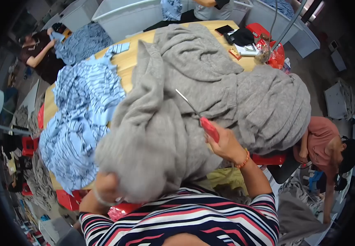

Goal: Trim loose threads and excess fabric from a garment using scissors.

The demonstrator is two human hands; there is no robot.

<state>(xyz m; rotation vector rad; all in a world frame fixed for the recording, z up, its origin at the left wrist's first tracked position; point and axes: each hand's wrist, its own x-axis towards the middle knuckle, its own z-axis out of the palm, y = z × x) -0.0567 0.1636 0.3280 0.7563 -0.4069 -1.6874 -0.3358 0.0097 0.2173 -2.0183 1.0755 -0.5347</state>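
Note:
My right hand [226, 145] is closed around the red handle of a pair of scissors [209, 130]. Their metal blades point up and left over the grey cloth, and look spread apart. At the near left, my left hand [107, 184] grips the edge of a grey knit garment [144, 151]. Both that hand and the cloth beside it are blurred by motion, and its fingers are partly hidden. More grey knitwear [202, 61] lies heaped across the table beyond, with a thick bundle [276, 108] to the right of my right hand.
Blue striped fabric [85, 86] covers the left of the wooden table [124, 74]. A phone [224, 29], a black cap [243, 37] and a red plastic bag [276, 57] are at the far right. White bins [128, 16] stand behind. Co-workers sit left [42, 57] and right [325, 135].

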